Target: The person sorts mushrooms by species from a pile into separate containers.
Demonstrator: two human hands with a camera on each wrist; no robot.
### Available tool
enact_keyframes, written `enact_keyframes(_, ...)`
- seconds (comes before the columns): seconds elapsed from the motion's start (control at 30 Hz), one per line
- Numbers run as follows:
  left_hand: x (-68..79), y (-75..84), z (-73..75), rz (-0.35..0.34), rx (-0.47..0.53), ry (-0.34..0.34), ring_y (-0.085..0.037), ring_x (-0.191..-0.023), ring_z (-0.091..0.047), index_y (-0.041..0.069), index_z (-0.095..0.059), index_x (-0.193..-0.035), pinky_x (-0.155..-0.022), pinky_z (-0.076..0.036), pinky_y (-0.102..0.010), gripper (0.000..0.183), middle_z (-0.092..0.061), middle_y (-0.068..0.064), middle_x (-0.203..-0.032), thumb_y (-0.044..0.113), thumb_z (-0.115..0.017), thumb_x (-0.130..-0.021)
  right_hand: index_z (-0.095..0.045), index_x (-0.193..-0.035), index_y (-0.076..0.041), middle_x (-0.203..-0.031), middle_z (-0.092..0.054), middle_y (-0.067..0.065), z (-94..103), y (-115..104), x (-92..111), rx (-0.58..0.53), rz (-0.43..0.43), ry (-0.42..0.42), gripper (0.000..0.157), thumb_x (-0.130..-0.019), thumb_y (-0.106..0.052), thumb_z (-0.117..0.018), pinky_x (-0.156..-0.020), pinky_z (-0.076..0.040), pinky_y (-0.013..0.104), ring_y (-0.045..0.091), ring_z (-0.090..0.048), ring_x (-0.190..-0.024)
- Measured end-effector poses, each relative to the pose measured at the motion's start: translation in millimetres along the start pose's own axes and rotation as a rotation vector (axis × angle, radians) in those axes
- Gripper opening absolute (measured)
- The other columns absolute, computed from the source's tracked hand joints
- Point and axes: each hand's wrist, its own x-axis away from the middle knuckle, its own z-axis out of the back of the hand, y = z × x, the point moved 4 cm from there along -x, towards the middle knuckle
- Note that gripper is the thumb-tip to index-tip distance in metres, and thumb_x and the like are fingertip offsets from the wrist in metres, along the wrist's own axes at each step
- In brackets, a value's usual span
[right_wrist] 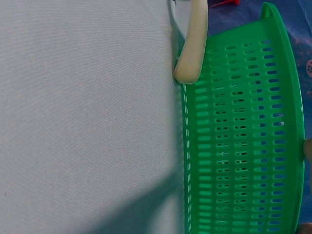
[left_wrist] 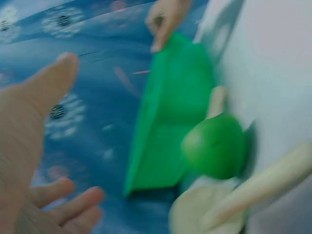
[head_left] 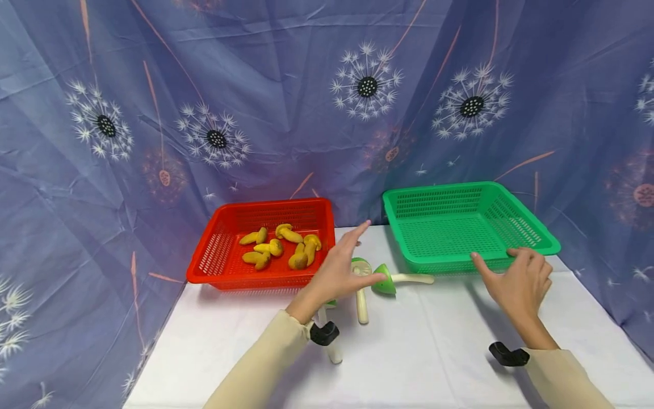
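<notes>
My left hand hovers over the table between two baskets, thumb and fingers spread wide with nothing between them. Below and beside it lie toy mushrooms with green caps and pale stems: one has its stem toward me, another points its stem to the right. The stem of a third shows from under the left wrist. At the near rim of the green basket is my right hand, its thumb and fingers apart along the rim. In the right wrist view only fingertips show beyond that rim.
A red basket at the left holds several yellow mushrooms. Both baskets stand at the back of the white-covered table, against a blue dandelion-print cloth. A black wrist strap piece sits at the left cuff.
</notes>
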Motion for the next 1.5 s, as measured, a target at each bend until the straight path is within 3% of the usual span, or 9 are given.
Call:
enact_keyframes(0.1, -8.0, -4.7, -32.6, 0.100, -0.073, -0.087, -0.017, -0.124, -0.057, 0.033, -0.018, -0.165, -0.100, -0.052, -0.040, 0.109, -0.045, 0.000, -0.155, 0.054, -0.084, -0.081, -0.048, -0.133, 0.006, -0.141, -0.038, 0.034, -0.3, -1.4, -0.1, -0.002, 0.003, 0.006, 0.085, -0.086, -0.062, -0.071, -0.101, -0.024, 0.070, 0.054, -0.028, -0.131)
enact_keyframes(0.23, -16.6, -7.8, -62.4, 0.195, -0.219, -0.143, -0.022, -0.127, -0.056, 0.028, -0.021, -0.164, -0.101, -0.052, -0.043, 0.109, -0.050, -0.003, -0.150, 0.060, -0.082, -0.080, -0.048, -0.132, 0.006, -0.141, -0.038, 0.034, -0.6, -2.7, -0.3, -0.009, 0.010, 0.012, 0.085, -0.086, -0.061, -0.072, -0.101, -0.024, 0.071, 0.053, -0.028, -0.131)
enact_keyframes(0.43, -25.3, -10.3, -87.4, 0.174, -0.556, -0.199, -0.026, -0.114, -0.056, 0.016, -0.043, -0.155, -0.093, -0.051, -0.038, 0.100, -0.062, -0.006, -0.135, 0.066, -0.080, -0.077, -0.048, -0.131, 0.006, -0.142, -0.037, 0.033, -1.1, -2.1, 0.5, -0.007, 0.015, 0.003, 0.085, -0.086, -0.061, -0.071, -0.101, -0.024, 0.070, 0.053, -0.027, -0.131)
enact_keyframes(0.5, -27.0, -11.6, -90.8, 0.158, -0.653, -0.206, -0.025, -0.108, -0.055, 0.015, -0.054, -0.146, -0.091, -0.048, -0.036, 0.092, -0.066, -0.003, -0.125, 0.069, -0.080, -0.076, -0.047, -0.131, 0.006, -0.142, -0.037, 0.033, -0.7, -1.8, 0.2, -0.007, 0.018, 0.004, 0.085, -0.086, -0.061, -0.072, -0.101, -0.023, 0.070, 0.053, -0.027, -0.131)
enact_keyframes(0.6, -28.0, -14.8, -93.4, 0.148, -0.721, -0.212, -0.020, -0.095, -0.052, 0.017, -0.066, -0.123, -0.082, -0.046, -0.034, 0.073, -0.068, 0.002, -0.106, 0.069, -0.082, -0.074, -0.047, -0.132, 0.006, -0.142, -0.037, 0.034, -1.1, -1.8, 0.0, -0.005, 0.015, 0.003, 0.085, -0.086, -0.062, -0.071, -0.102, -0.023, 0.070, 0.053, -0.026, -0.131)
enact_keyframes(0.7, -28.3, -17.6, -95.2, 0.141, -0.734, -0.211, -0.018, -0.086, -0.050, 0.019, -0.066, -0.099, -0.075, -0.045, -0.032, 0.057, -0.065, 0.004, -0.089, 0.066, -0.084, -0.073, -0.047, -0.133, 0.006, -0.142, -0.037, 0.034, -0.9, -1.7, -0.3, 0.002, 0.005, 0.002, 0.086, -0.086, -0.062, -0.071, -0.102, -0.023, 0.070, 0.053, -0.026, -0.131)
enact_keyframes(0.83, -28.2, -20.1, -97.0, 0.132, -0.741, -0.189, -0.018, -0.084, -0.051, 0.019, -0.063, -0.085, -0.075, -0.045, -0.032, 0.052, -0.063, 0.005, -0.079, 0.064, -0.086, -0.072, -0.047, -0.133, 0.005, -0.142, -0.037, 0.034, -0.9, -1.3, -0.4, 0.000, -0.005, 0.003, 0.085, -0.086, -0.062, -0.071, -0.102, -0.023, 0.070, 0.053, -0.026, -0.132)
enact_keyframes(1.23, -28.8, -23.6, -99.0, 0.131, -0.721, -0.175, -0.016, -0.084, -0.052, 0.021, -0.065, -0.083, -0.076, -0.045, -0.031, 0.049, -0.064, 0.006, -0.076, 0.062, -0.088, -0.071, -0.047, -0.134, 0.007, -0.145, -0.037, 0.032, -1.4, 0.3, -0.1, -0.011, -0.010, 0.001, 0.087, -0.086, -0.061, -0.071, -0.105, -0.022, 0.070, 0.053, -0.026, -0.134)
enact_keyframes(1.5, -28.5, -25.7, -92.2, 0.143, -0.605, -0.193, -0.013, -0.080, -0.052, 0.023, -0.068, -0.088, -0.070, -0.044, -0.028, 0.046, -0.060, 0.010, -0.074, 0.058, -0.091, -0.069, -0.047, -0.133, 0.008, -0.142, -0.037, 0.033, -2.0, -2.1, 0.1, -0.019, 0.008, -0.001, 0.085, -0.087, -0.060, -0.071, -0.103, -0.022, 0.070, 0.052, -0.027, -0.131)
